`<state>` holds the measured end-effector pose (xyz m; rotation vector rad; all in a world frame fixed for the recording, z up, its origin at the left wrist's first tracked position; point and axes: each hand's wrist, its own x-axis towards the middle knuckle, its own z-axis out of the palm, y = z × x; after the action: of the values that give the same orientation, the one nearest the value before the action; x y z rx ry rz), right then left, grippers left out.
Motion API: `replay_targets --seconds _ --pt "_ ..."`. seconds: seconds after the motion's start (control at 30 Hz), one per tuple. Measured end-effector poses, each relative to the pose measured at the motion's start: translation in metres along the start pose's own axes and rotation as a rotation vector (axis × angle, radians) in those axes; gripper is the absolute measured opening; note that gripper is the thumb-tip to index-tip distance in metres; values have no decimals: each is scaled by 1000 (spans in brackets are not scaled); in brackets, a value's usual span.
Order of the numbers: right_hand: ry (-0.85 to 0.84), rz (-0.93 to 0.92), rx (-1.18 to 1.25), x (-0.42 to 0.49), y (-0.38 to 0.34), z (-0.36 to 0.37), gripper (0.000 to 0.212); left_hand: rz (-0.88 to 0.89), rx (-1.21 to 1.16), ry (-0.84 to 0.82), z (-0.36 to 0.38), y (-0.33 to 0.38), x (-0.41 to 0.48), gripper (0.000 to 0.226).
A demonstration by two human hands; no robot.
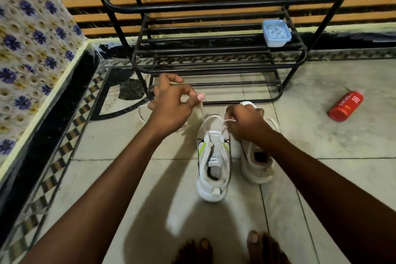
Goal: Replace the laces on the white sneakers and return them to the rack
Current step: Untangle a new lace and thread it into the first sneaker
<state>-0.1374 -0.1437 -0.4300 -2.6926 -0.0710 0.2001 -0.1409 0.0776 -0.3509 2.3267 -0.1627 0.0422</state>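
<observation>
The red bottle on the floor reads "CINTHOL".

Level: dim indoor light, warm cast; floor tiles are the brightest area.
Shadows: broad, soft-edged, overlapping on the floor under both forearms; bright patch between them.
Sheen: faint, on red bottle.
Blur: left hand and the lace it pinches slightly smeared; floral cloth streaked at left edge.
Distortion: rack bars bow, wide-angle.
Sharpest: sneaker at centre.
Underexposed: forearms, toes at bottom edge.
</observation>
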Motion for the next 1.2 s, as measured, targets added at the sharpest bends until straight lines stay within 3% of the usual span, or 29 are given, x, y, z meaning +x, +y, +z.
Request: replay_targets --seconds 0.1,0.27,0.53,0.7,0.87,1.03,1.13,1.2 --pt "12 -22 244 -4 -8 -34 15 29 70 -28 -15 18 -2 32" --pt "3 -93 534 -22 -38 -97 25 51 -253 -75 -40 54 -1 45" --pt "48 -161 620 -52 -78 -179 34 -16 -474 -119 -80 99 -11 48" --pt "82 -135 689 -65 -96 -218 25 17 -519 -134 -103 125 -14 47" --pt "136 -104 969 -74 -113 -252 14 64 -641 -153 -121 155 -16 27" --pt "112 -136 1297 -86 -128 -277 26 105 -757 -135 -141 175 -16 46" --pt "35 -194 1474 -96 -136 -290 39 142 -719 -121 -151 184 -17 46" --pt "16 -256 1466 -102 -142 -299 43 171 -671 -97 -156 190 -18 43"
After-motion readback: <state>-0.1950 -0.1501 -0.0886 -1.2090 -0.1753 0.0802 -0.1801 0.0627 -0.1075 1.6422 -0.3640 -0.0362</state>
